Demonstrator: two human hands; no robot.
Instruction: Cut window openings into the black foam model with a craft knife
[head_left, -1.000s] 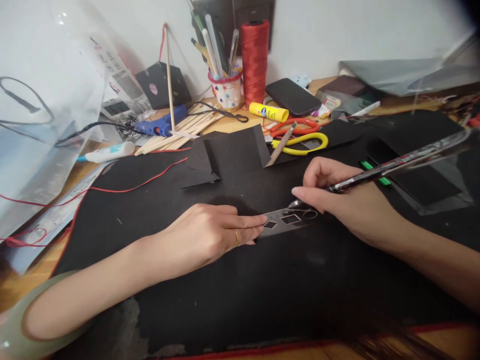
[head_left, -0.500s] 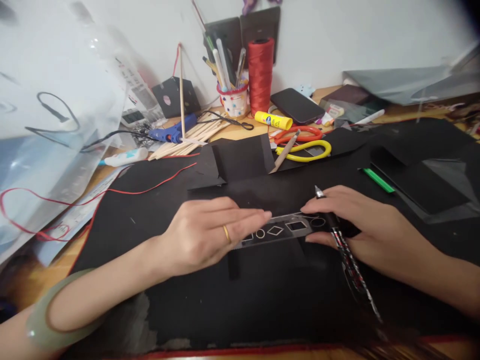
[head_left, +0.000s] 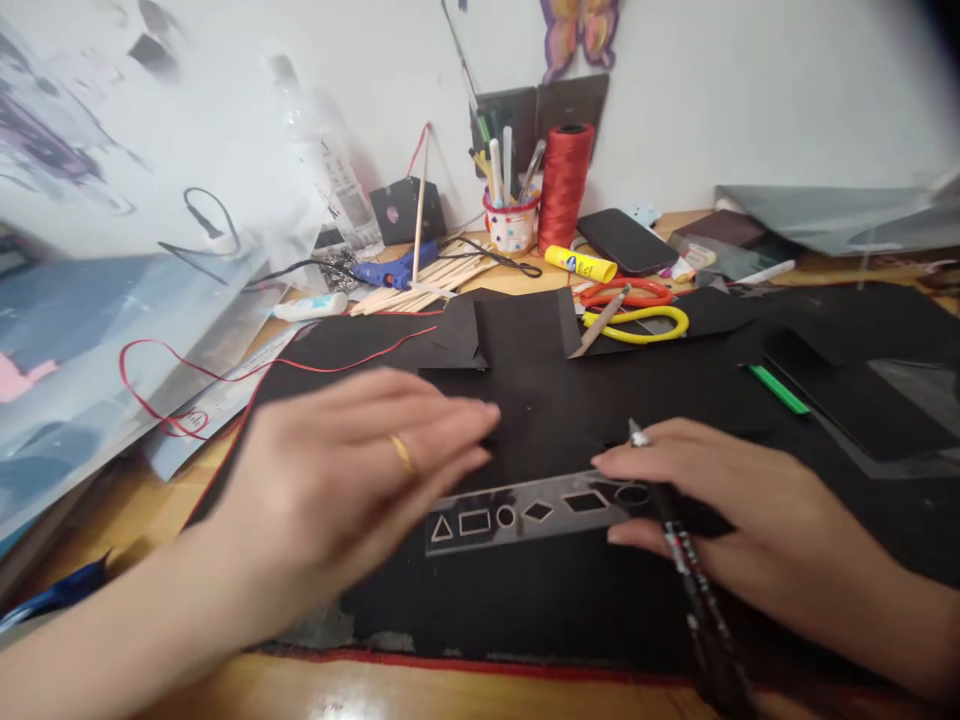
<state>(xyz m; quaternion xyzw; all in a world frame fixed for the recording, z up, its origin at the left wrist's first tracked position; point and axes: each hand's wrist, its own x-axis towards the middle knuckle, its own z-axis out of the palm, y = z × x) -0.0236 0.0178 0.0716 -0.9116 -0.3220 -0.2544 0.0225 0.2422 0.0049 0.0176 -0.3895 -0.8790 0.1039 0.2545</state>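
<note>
A clear template ruler (head_left: 517, 530) with cut-out shapes (triangle, rectangle, circle, diamond) lies on the black mat (head_left: 495, 610). My right hand (head_left: 742, 500) grips its right end between thumb and fingers. That same hand holds a black patterned pen (head_left: 691, 580), tip up and away from the mat; its lower end is blurred. My left hand (head_left: 360, 450), wearing a gold ring, hovers beside the ruler's left end with fingers stretched out, holding nothing I can see. Folded black card (head_left: 525, 325) lies beyond the ruler.
Scissors (head_left: 649, 328) with red and yellow handles, a glue stick (head_left: 581, 265) and a red thread spool (head_left: 566, 185) are at the back. A blue glue gun (head_left: 394, 268) rests by wooden sticks (head_left: 427, 285). A green strip (head_left: 780, 390) lies at right.
My left hand has come off the ruler and moved left, uncovering its triangle and rectangle. My right hand still grips ruler and pen. The camera view has shifted.
</note>
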